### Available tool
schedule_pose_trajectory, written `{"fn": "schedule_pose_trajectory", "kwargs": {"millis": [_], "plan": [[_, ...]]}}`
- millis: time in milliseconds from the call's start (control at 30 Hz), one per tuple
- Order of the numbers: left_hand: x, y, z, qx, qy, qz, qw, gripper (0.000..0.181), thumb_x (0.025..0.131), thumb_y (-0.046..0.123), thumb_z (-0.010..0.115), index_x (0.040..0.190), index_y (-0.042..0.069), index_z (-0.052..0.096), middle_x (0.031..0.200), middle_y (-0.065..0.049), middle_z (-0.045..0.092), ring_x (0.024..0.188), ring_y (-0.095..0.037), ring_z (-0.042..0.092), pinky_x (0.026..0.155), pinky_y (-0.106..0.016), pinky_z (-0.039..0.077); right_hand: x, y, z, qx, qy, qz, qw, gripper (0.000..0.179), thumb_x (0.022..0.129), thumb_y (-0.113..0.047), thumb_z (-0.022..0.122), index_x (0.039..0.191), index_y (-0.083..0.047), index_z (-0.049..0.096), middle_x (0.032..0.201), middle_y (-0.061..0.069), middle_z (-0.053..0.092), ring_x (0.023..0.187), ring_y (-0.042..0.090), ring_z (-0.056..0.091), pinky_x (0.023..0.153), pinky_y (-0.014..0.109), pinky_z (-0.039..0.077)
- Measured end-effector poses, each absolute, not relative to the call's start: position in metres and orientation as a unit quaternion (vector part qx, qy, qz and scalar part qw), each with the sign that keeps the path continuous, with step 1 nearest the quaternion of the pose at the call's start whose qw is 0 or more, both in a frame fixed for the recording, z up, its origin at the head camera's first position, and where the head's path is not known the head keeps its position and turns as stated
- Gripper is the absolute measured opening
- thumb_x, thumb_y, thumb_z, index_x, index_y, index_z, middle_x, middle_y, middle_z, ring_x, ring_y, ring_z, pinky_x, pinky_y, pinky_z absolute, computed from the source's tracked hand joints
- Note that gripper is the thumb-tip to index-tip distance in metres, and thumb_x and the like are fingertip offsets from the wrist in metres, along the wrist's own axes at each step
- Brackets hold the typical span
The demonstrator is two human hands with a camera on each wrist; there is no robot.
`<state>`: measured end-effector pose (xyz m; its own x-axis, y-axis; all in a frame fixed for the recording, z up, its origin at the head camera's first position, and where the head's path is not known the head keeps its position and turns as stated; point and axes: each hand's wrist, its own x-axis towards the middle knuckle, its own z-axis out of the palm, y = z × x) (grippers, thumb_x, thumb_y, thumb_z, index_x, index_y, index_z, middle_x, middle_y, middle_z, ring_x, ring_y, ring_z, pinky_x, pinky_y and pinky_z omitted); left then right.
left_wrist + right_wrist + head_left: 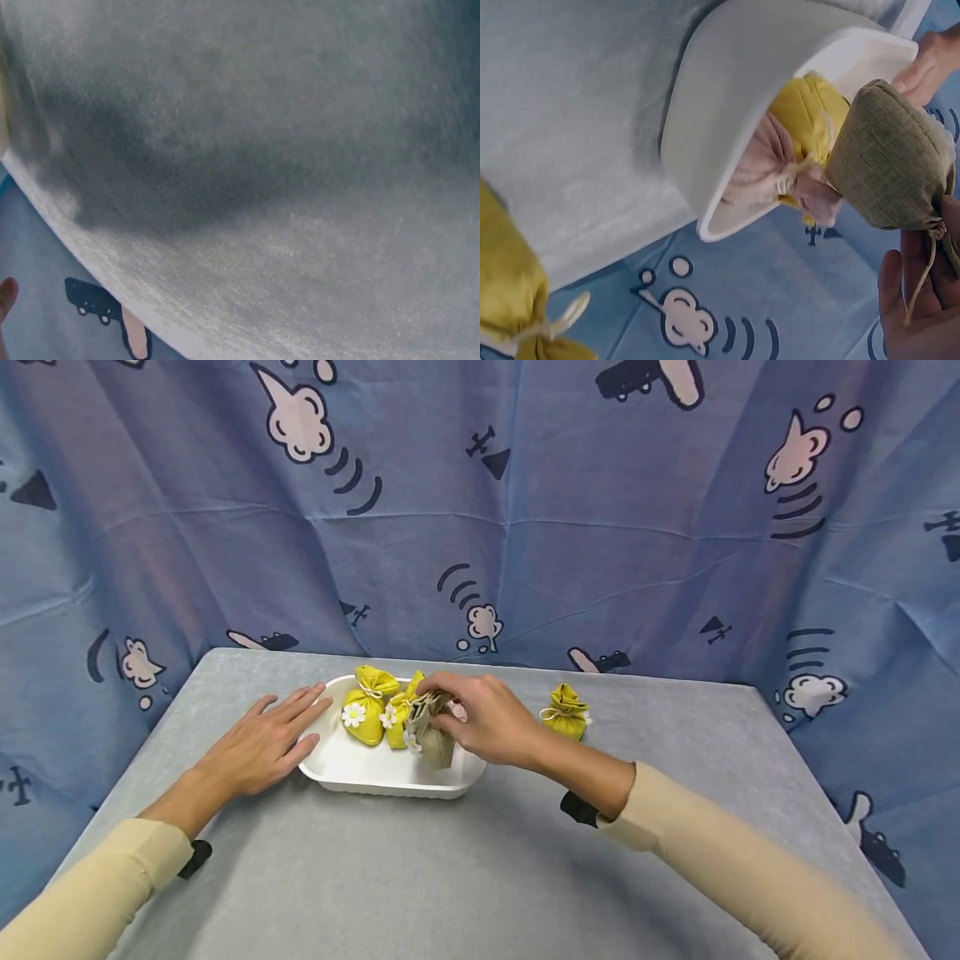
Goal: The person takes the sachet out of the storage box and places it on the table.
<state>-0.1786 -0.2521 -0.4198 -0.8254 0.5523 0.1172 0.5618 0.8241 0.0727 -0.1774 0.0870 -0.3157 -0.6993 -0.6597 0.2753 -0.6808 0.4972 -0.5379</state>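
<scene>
My right hand pinches the gathered neck of a khaki drawstring pouch with a white flower on it, held over the right part of a white tray. Two yellow drawstring pouches, a left one and a middle one, stand inside the tray. The right wrist view also shows a pink pouch in there, mostly hidden by my hand in the head view. Fingers spread and fairly straight, my left hand rests at the tray's left rim.
Another yellow pouch stands on the grey table, right of the tray and beyond my right forearm. A blue patterned curtain hangs behind the table's far edge.
</scene>
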Motion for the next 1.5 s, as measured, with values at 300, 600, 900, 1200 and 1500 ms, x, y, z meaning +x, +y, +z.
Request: {"fn": "schedule_pose_trajectory", "kwargs": {"millis": [300, 600, 900, 1200, 1500], "plan": [[-0.178, -0.252, -0.422, -0.292, -0.954, -0.051, 0.048, 0.058, 0.103, 0.031, 0.049, 0.154, 0.007, 0.037, 0.161, -0.015, 0.029, 0.143, -0.038, 0.035, 0.107, -0.065, 0.029, -0.177, 0.110, -0.297, 0.373, -0.863, 0.338, 0.043, 0.034, 0.086, 0.003, 0.075, 0.117, -0.006, 0.066, 0.109, 0.002, 0.072, 0.099, 0.016, 0.070, 0.087, 0.035, 0.055], [-0.178, -0.252, -0.422, -0.291, -0.954, -0.052, 0.041, 0.058, 0.104, 0.032, 0.048, 0.155, 0.007, 0.035, 0.162, -0.015, 0.026, 0.144, -0.038, 0.033, 0.107, -0.065, 0.029, -0.183, 0.137, -0.294, 0.341, -0.877, 0.332, 0.072, 0.033, 0.085, 0.003, 0.075, 0.115, -0.006, 0.067, 0.105, 0.003, 0.073, 0.097, 0.019, 0.069, 0.085, 0.037, 0.055], [-0.179, -0.252, -0.420, -0.290, -0.955, -0.052, 0.043, 0.058, 0.104, 0.032, 0.047, 0.155, 0.007, 0.034, 0.162, -0.015, 0.027, 0.144, -0.038, 0.033, 0.107, -0.066, 0.027, -0.195, 0.163, -0.311, 0.304, -0.900, 0.300, 0.092, 0.032, 0.084, -0.001, 0.078, 0.114, -0.007, 0.067, 0.104, 0.002, 0.074, 0.096, 0.021, 0.069, 0.093, 0.045, 0.040], [-0.178, -0.253, -0.419, -0.289, -0.955, -0.052, 0.044, 0.058, 0.104, 0.031, 0.047, 0.155, 0.007, 0.035, 0.162, -0.015, 0.027, 0.144, -0.038, 0.033, 0.108, -0.065, 0.027, -0.204, 0.175, -0.330, 0.283, -0.912, 0.284, 0.081, 0.033, 0.084, 0.000, 0.077, 0.115, -0.005, 0.067, 0.104, 0.005, 0.074, 0.098, 0.024, 0.069, 0.107, 0.058, 0.025], [-0.178, -0.253, -0.420, -0.290, -0.954, -0.050, 0.047, 0.058, 0.104, 0.032, 0.047, 0.155, 0.007, 0.035, 0.162, -0.014, 0.027, 0.144, -0.037, 0.033, 0.107, -0.065, 0.028, -0.209, 0.181, -0.354, 0.276, -0.913, 0.296, 0.051, 0.033, 0.084, 0.004, 0.076, 0.115, -0.003, 0.066, 0.105, 0.008, 0.073, 0.099, 0.026, 0.069, 0.086, 0.046, 0.053]]}}
